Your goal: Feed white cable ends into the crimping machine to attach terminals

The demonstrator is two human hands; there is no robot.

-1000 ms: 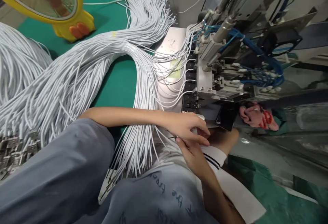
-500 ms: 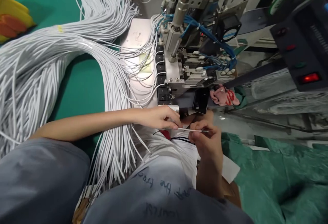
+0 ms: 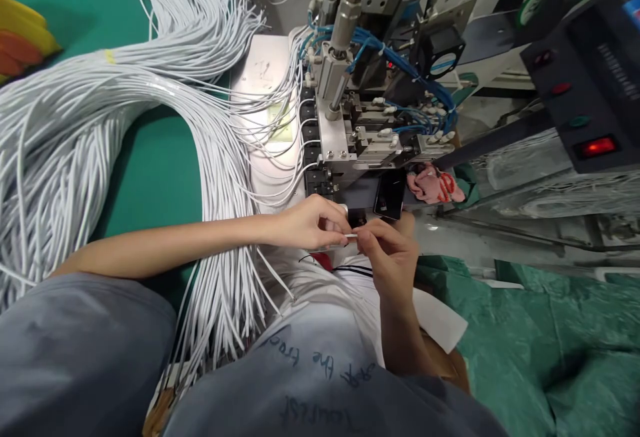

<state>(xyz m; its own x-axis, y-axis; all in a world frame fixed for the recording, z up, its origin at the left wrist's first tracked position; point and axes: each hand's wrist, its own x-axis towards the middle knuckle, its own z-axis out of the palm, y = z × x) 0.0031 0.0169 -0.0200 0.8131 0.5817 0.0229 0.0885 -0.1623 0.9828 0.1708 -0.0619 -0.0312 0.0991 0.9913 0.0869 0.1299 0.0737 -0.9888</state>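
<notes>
Between my two hands runs a short visible stretch of white cable (image 3: 352, 236). My left hand (image 3: 320, 222) pinches it from the left, thumb and forefinger closed. From the right, my right hand (image 3: 387, 250) grips the same cable close by, its fingertips almost meeting the left ones. Fingers cover the cable's ends. Just above my hands stands a machine (image 3: 334, 117) with metal cylinders and black clamps, into which several white cables lead. A thick bundle of white cables (image 3: 220, 197) passes beneath my left forearm.
A green mat (image 3: 150, 170) covers the table at left, with a yellow and orange object (image 3: 23, 37) on it. A phone (image 3: 389, 194) and a pink cloth (image 3: 434, 184) lie right of the machine. A control box (image 3: 590, 97) and green sheeting (image 3: 560, 330) are at right.
My right hand has moved left and slightly up, closing in on my left hand, so less cable shows between them. The view has shifted slightly.
</notes>
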